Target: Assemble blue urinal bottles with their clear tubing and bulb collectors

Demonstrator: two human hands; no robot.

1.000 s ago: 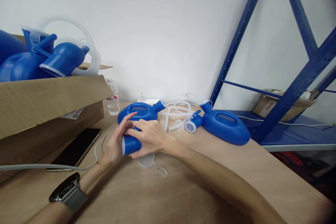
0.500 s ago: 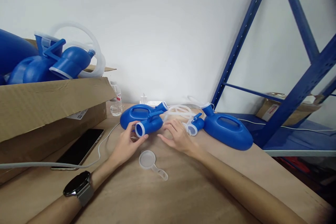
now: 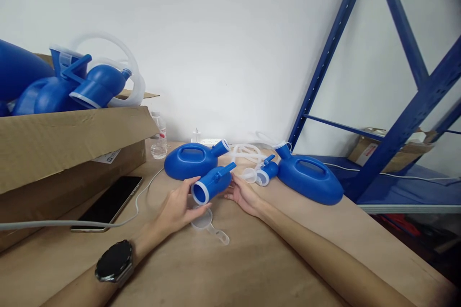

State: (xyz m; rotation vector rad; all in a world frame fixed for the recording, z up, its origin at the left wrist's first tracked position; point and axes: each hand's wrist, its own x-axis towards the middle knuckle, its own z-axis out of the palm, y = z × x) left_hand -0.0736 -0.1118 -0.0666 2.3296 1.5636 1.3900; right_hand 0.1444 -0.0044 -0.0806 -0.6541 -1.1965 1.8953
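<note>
My left hand (image 3: 180,206) grips a blue plastic urinal funnel (image 3: 217,183) by its white-rimmed mouth, thumb below and fingers above. The funnel is tilted, mouth toward me, with a blue latch arm on top. My right hand (image 3: 243,194) is at its rear end, fingers curled behind and under it, partly hidden. Below lies a translucent round lid (image 3: 202,221) with a strap handle, flat on the table. Behind the funnel rests a blue urinal bottle (image 3: 187,160) with an open neck. A second blue funnel (image 3: 268,171) with a clear lid lies to the right.
Another blue bottle (image 3: 311,180) lies at right beside coiled clear tubing (image 3: 248,151). At left are a cardboard box (image 3: 79,129) full of blue parts, a phone (image 3: 108,204), a cable and a water bottle (image 3: 159,136). Blue shelving (image 3: 389,129) stands right of the table (image 3: 259,268).
The blue funnel has moved toward me and slightly right, away from the bottle behind it. My left hand moved with it, and my right hand came down to its rear end.
</note>
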